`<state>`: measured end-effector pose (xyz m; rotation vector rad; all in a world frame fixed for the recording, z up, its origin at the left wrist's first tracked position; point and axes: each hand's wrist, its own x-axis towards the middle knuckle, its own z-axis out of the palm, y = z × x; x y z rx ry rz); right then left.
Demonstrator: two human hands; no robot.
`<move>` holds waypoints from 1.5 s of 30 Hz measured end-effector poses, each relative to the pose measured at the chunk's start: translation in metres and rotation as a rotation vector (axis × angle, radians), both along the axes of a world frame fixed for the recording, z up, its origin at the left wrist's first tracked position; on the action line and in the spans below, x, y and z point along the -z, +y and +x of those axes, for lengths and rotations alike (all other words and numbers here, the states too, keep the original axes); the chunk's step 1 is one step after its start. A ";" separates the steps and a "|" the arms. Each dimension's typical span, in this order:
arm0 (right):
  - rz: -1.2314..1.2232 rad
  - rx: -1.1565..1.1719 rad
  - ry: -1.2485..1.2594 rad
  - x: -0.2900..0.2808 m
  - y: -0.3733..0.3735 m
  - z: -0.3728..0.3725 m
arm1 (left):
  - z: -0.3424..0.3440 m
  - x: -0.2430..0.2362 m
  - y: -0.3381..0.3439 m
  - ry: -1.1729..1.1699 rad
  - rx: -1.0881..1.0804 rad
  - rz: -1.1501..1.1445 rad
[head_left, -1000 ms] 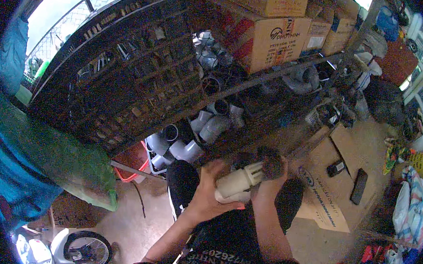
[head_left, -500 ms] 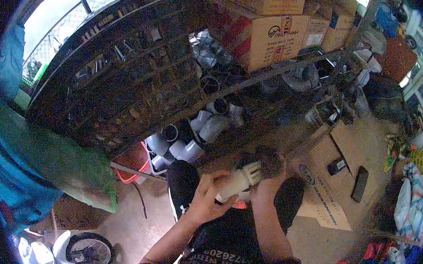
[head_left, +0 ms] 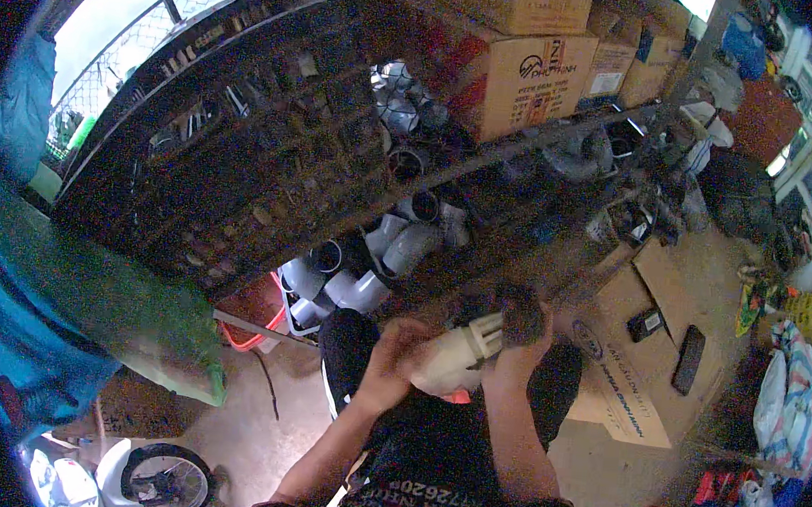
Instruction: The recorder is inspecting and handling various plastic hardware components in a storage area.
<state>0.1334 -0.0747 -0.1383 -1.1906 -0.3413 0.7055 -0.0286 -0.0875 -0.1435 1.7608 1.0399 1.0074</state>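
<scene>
Over my lap, my two hands are on a cream plastic fitting [head_left: 455, 360], cylindrical with raised ribs near its far right end. My left hand [head_left: 396, 359], blurred by motion, is closed about its left end. My right hand [head_left: 515, 356] is closed around the ribbed end. A dark, rounded piece [head_left: 521, 316] shows at that end, within the right hand's fingers; whether it is part of the fitting I cannot tell.
Grey elbow pipe fittings [head_left: 362, 290] lie heaped ahead, beside a dark compartmented rack [head_left: 272, 138]. Cardboard boxes [head_left: 537, 83] stand behind. To the right, a flattened carton [head_left: 621, 366] bears a black remote-like object [head_left: 688, 360] and a small black box [head_left: 645, 324]. A wheel [head_left: 167, 479] is lower left.
My left hand has shifted slightly left and up along the fitting, and more of the fitting's underside shows. My right hand has hardly moved.
</scene>
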 end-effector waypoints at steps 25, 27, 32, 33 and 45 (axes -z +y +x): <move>0.102 -0.008 0.120 0.008 0.004 0.002 | 0.008 0.016 -0.007 -0.123 0.023 -0.064; 0.129 0.010 0.011 0.013 0.001 0.001 | -0.010 0.016 0.002 -0.783 0.322 -0.980; 0.093 0.030 -0.019 0.005 0.002 0.002 | 0.010 -0.004 -0.011 -0.493 0.084 -0.245; 0.097 0.023 0.000 0.005 0.001 0.001 | 0.010 -0.011 -0.013 -0.100 0.013 0.037; 0.105 -0.034 -0.047 0.020 0.003 0.012 | 0.007 -0.027 -0.012 0.125 -0.039 0.293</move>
